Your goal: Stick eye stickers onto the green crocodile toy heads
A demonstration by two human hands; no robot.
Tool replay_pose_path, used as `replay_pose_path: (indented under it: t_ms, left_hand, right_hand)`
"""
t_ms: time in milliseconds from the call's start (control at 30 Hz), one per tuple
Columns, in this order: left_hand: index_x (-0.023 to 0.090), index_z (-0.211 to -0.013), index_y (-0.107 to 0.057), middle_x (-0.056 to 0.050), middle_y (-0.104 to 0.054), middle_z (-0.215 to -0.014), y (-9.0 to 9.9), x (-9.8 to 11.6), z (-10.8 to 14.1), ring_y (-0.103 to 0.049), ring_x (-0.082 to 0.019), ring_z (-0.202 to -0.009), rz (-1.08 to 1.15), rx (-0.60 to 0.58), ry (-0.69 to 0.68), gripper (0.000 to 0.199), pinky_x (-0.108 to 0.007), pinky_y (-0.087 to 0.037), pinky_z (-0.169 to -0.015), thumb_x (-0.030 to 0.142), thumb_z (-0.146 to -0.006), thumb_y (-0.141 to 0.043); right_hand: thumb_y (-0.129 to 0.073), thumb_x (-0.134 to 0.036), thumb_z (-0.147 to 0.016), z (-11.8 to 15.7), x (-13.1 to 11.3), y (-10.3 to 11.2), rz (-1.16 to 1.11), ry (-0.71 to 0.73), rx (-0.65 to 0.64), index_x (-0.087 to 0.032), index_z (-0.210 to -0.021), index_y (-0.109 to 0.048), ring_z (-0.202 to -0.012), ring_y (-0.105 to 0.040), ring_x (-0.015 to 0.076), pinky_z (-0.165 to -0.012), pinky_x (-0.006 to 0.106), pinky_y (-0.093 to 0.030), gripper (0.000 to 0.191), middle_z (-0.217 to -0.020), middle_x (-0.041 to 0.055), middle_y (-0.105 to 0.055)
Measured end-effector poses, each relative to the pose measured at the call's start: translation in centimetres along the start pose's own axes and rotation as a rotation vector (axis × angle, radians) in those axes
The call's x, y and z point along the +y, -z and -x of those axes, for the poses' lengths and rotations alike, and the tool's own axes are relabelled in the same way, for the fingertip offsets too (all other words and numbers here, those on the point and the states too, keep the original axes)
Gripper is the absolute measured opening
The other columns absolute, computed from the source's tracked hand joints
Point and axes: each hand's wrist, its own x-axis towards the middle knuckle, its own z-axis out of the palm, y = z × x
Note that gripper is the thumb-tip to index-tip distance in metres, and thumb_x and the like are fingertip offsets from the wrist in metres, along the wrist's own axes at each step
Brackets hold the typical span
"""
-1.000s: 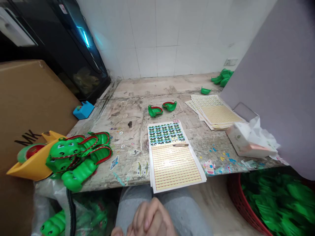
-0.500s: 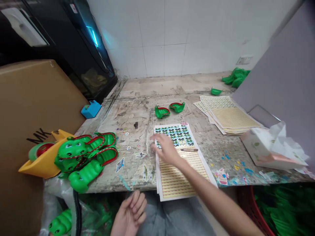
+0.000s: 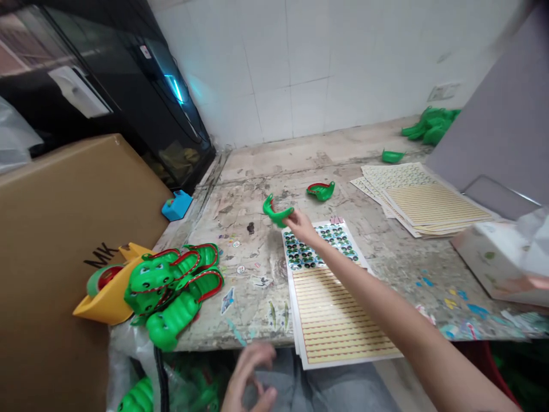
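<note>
My right hand grips one end of a curved green plastic piece with a red edge, raised a little over the table. Under my right forearm lies a sticker sheet, with eye stickers at the top and yellow striped rows below. My left hand is at the table's front edge, blurred, its fingers apart and holding nothing. A second green piece with a red edge rests on the table beyond my right hand.
Green crocodile heads and a yellow piece stand left, by a cardboard box. At right are more sheets, a tissue box and green pieces.
My right hand has moved from over the sheet to the left green piece, taken hold of it and lifted it. My left hand has opened its fingers. The view has shifted.
</note>
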Motion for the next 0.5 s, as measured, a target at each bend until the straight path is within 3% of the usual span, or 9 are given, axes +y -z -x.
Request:
replay_pose_path:
  t_ms: [67,100,167,233,300,400,500]
  left_hand:
    - [0.028,-0.134,-0.041,-0.011,-0.04,-0.14,-0.8,1.2,-2.6,-0.044,-0.028,-0.124,-0.186,0.179,-0.153,0.074,-0.036,-0.048,-0.088,0.048,-0.069,-0.069]
    - [0.028,-0.142,-0.025,-0.012,-0.028,-0.148,-1.3,1.8,-3.9,-0.034,-0.029,-0.133,-0.256,0.231,-0.213,0.089,-0.042,-0.042,-0.099,0.046,-0.068,-0.07]
    - [0.026,-0.146,-0.007,-0.015,-0.014,-0.153,-2.9,2.7,-6.0,-0.021,-0.03,-0.14,-0.286,0.221,-0.312,0.107,-0.048,-0.033,-0.108,0.046,-0.064,-0.074]
    - [0.023,-0.146,-0.004,-0.02,-0.015,-0.152,-5.2,3.3,-7.1,-0.02,-0.032,-0.14,-0.223,0.161,-0.388,0.113,-0.05,-0.03,-0.11,0.047,-0.061,-0.076]
    - [0.021,-0.143,-0.01,-0.022,-0.023,-0.149,-7.7,3.6,-7.3,-0.026,-0.031,-0.139,-0.153,0.158,-0.432,0.106,-0.049,-0.03,-0.111,0.044,-0.063,-0.076]
    - [0.02,-0.14,-0.016,-0.021,-0.03,-0.145,-11.4,3.7,-7.1,-0.032,-0.028,-0.136,-0.073,0.247,-0.393,0.091,-0.046,-0.031,-0.11,0.04,-0.07,-0.071]
    - [0.018,-0.14,-0.016,-0.021,-0.032,-0.144,-14.1,3.3,-7.4,-0.034,-0.026,-0.135,0.021,0.237,-0.293,0.087,-0.043,-0.034,-0.109,0.04,-0.074,-0.067]
  right_hand:
    - [-0.06,-0.025,-0.08,5.1,-1.2,-0.8,-0.487,-0.106,-0.123,-0.012,-0.109,-0.054,-0.092,-0.063,0.0181,-0.082,0.031,-0.048,0.032,-0.104,0.0106,-0.066]
    - [-0.064,-0.03,-0.077,7.9,-1.6,-1.1,-0.688,-0.186,-0.196,-0.014,-0.11,-0.053,-0.09,-0.063,0.0176,-0.079,0.031,-0.049,0.038,-0.102,0.0085,-0.066]
    - [-0.071,-0.034,-0.072,13.0,-2.2,-1.3,-0.985,-0.378,-0.309,-0.016,-0.109,-0.054,-0.087,-0.064,0.0163,-0.075,0.03,-0.051,0.045,-0.099,0.0067,-0.066]
    - [-0.074,-0.032,-0.071,17.0,-2.4,-1.1,-1.184,-0.516,-0.3,-0.016,-0.104,-0.055,-0.082,-0.065,0.014,-0.07,0.025,-0.051,0.042,-0.096,0.0064,-0.067]
    - [-0.074,-0.027,-0.07,19.4,-2.3,-0.4,-1.274,-0.568,-0.221,-0.015,-0.102,-0.056,-0.083,-0.065,0.0126,-0.072,0.023,-0.052,0.039,-0.097,0.0062,-0.067]
    - [-0.074,-0.022,-0.069,20.6,-1.6,1.3,-1.233,-0.615,-0.102,-0.015,-0.103,-0.056,-0.082,-0.065,0.0122,-0.075,0.022,-0.053,0.039,-0.092,0.0045,-0.067]
    - [-0.069,-0.02,-0.072,20.2,-0.5,3.6,-1.036,-0.725,-0.011,-0.014,-0.094,-0.057,-0.059,-0.062,0.0091,-0.059,0.019,-0.053,0.026,-0.069,-0.0007,-0.064]
